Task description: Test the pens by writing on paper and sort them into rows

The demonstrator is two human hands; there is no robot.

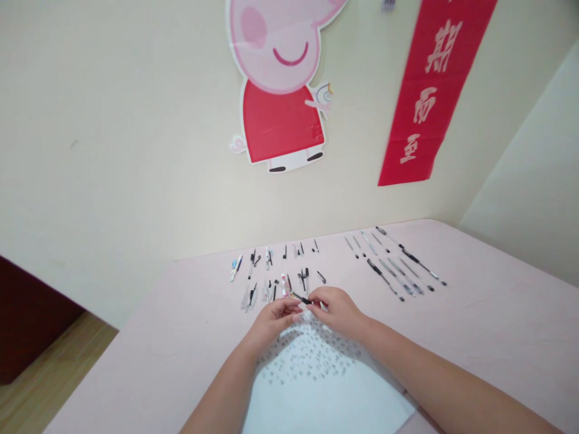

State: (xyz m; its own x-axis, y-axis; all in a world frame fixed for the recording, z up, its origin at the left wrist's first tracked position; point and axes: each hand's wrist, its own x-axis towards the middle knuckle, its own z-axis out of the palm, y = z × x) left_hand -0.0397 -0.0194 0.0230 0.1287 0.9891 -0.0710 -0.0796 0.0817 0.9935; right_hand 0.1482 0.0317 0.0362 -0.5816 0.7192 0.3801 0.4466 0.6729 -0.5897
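Observation:
My right hand is closed, with thumb and fingers pinching a slim black pen part that points to the left. Close beside it, my left hand has its fingers curled with the tips drawn together. Something small and pale shows between the two hands, too blurred to name. Both hands are over the top edge of a white paper sheet covered with many small dark marks. Just beyond the fingers lie a pink-and-white pen part and a black pen cap.
Several pen pieces, caps and clear barrels lie in rows at the table's back left. Several pens and refills are lined up at the back right. The pale pink table meets a wall with a pig cutout and a red banner.

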